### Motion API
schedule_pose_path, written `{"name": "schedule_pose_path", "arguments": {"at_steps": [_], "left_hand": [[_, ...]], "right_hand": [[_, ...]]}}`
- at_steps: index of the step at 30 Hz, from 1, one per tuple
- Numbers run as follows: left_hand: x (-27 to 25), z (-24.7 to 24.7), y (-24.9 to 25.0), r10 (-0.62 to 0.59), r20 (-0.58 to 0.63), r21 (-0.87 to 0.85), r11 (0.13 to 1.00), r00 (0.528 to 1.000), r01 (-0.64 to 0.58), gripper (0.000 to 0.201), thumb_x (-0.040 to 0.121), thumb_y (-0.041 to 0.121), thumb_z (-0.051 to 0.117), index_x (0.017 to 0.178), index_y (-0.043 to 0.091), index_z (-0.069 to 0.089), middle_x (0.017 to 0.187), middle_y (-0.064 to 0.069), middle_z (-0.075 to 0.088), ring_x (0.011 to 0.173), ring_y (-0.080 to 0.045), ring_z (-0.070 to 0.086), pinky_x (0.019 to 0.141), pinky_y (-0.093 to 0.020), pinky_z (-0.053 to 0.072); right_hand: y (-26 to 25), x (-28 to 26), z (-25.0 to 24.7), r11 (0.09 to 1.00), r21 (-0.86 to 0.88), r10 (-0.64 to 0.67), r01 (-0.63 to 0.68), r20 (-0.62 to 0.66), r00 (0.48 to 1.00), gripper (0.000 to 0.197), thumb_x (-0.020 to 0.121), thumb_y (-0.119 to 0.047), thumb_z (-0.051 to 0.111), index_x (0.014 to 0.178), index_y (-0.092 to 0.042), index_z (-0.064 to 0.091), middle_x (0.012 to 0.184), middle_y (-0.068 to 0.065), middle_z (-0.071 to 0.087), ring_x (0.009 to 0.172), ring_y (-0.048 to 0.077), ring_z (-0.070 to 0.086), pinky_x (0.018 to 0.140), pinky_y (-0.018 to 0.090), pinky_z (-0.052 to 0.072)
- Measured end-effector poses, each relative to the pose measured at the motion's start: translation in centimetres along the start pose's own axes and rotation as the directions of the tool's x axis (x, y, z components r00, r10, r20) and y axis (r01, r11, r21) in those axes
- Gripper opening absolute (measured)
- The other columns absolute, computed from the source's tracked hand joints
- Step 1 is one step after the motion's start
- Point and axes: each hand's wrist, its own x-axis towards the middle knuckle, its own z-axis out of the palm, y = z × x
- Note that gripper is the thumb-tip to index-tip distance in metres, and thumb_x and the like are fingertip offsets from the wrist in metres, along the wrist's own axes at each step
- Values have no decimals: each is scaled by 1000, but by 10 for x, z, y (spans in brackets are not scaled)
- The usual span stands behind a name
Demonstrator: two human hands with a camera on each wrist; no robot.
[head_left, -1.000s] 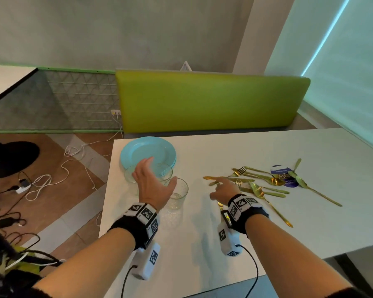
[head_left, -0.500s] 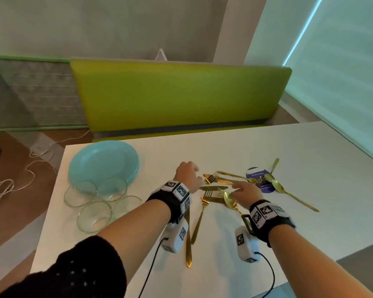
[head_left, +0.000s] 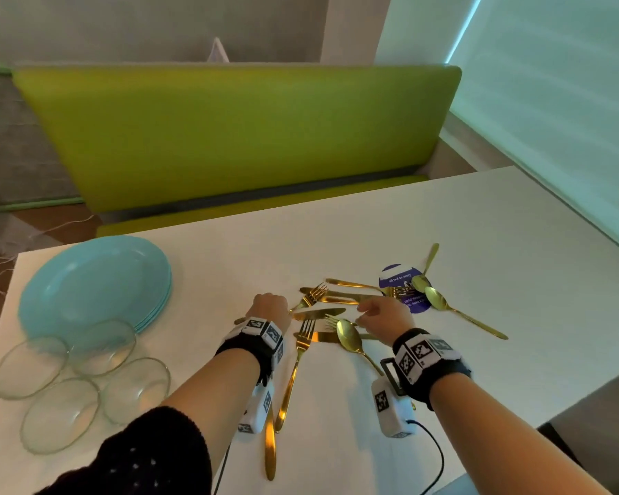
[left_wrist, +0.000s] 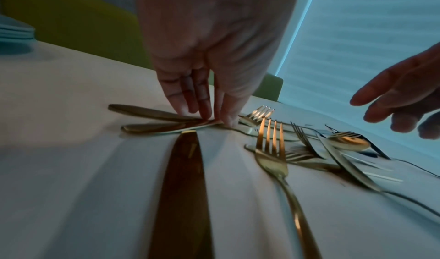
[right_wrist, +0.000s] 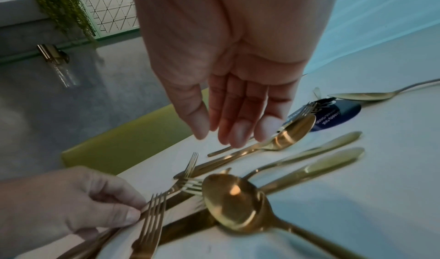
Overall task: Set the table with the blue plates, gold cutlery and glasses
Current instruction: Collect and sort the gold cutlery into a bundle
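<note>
A stack of blue plates (head_left: 93,280) sits at the table's left end, with several clear glasses (head_left: 102,346) in front of it. Gold cutlery (head_left: 336,301) lies scattered mid-table: forks, knives and spoons. My left hand (head_left: 276,305) is at the heap's left side; in the left wrist view its fingertips (left_wrist: 204,115) and thumb pinch a gold fork's handle (left_wrist: 166,127) against the table. My right hand (head_left: 376,310) hovers just above the cutlery, fingers (right_wrist: 228,131) straight and holding nothing. A large gold spoon (right_wrist: 233,201) lies below it.
White table (head_left: 479,244) with a round blue sticker (head_left: 402,280) under some cutlery. One knife (head_left: 269,448) and one fork (head_left: 297,366) lie near the front edge between my arms. A green bench (head_left: 229,137) runs behind the table; a window blind stands at the right.
My left hand left the glasses and moved right to the cutlery, where it now pinches a fork handle. My right hand reached slightly farther over the heap. The view swung right.
</note>
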Motion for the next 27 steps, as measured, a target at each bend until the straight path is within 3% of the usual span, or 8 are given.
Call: {"name": "schedule_pose_path", "arguments": {"at_steps": [6, 11, 15, 18, 21, 23, 27], "left_hand": [[6, 4, -7, 25, 1, -6, 1000, 1000, -25, 29, 92, 11, 45, 107, 11, 69, 111, -8, 66, 102, -23, 62, 82, -27, 49], [0, 4, -8, 7, -79, -144, 989, 997, -18, 26, 92, 11, 48, 102, 4, 70, 100, -10, 68, 95, -25, 62, 84, -33, 51], [-4, -5, -4, -47, -174, -274, 962, 984, -2, 26, 95, 14, 46, 114, 5, 61, 119, -13, 63, 111, -27, 57, 89, -30, 45], [-8, -16, -2, -82, -195, -394, 919, 977, -1, 27, 95, 13, 43, 116, 2, 57, 122, -16, 60, 113, -29, 56, 90, -31, 44], [-14, -24, -3, -152, -179, -545, 838, 972, 30, 28, 97, 12, 40, 120, 1, 50, 124, -16, 57, 116, -31, 53, 89, -32, 42], [-16, -25, -6, -205, -142, -643, 763, 969, 67, 27, 96, 11, 39, 120, 4, 49, 122, -16, 58, 111, -32, 56, 83, -31, 43], [-19, -21, -14, -235, -79, -761, 642, 969, 94, 21, 90, 11, 41, 109, 9, 51, 113, -14, 64, 99, -30, 64, 85, -37, 53]], "right_hand": [[0, -20, 29, 1000, -21, -7, 8, 26, 1000, 16, 85, -19, 62, 100, -13, 67, 104, 2, 67, 95, 16, 61, 83, 22, 49], [-5, -30, 54, 1000, -26, 0, 2, 72, 997, 20, 86, -18, 63, 106, -14, 65, 105, 2, 63, 93, 13, 58, 82, 21, 48], [-15, -34, 72, 999, -51, 13, -9, 80, 997, 19, 87, -22, 62, 105, -17, 65, 110, 1, 63, 100, 14, 60, 89, 25, 51], [-23, -35, 84, 996, -78, 40, -32, 102, 994, 6, 87, -26, 60, 89, -20, 61, 94, -2, 62, 86, 11, 59, 82, 24, 52], [-30, -37, 97, 993, -111, 56, -41, 135, 989, 21, 88, -32, 59, 72, -22, 50, 73, -7, 51, 74, 9, 52, 79, 25, 50], [-33, -38, 103, 990, -133, 74, -54, 150, 986, 24, 88, -40, 58, 75, -21, 50, 74, -6, 51, 79, 12, 52, 79, 26, 49], [-36, -39, 110, 983, -166, 103, -75, 165, 981, 29, 86, -47, 58, 85, -19, 51, 75, -4, 50, 82, 13, 51, 73, 25, 45]]}}
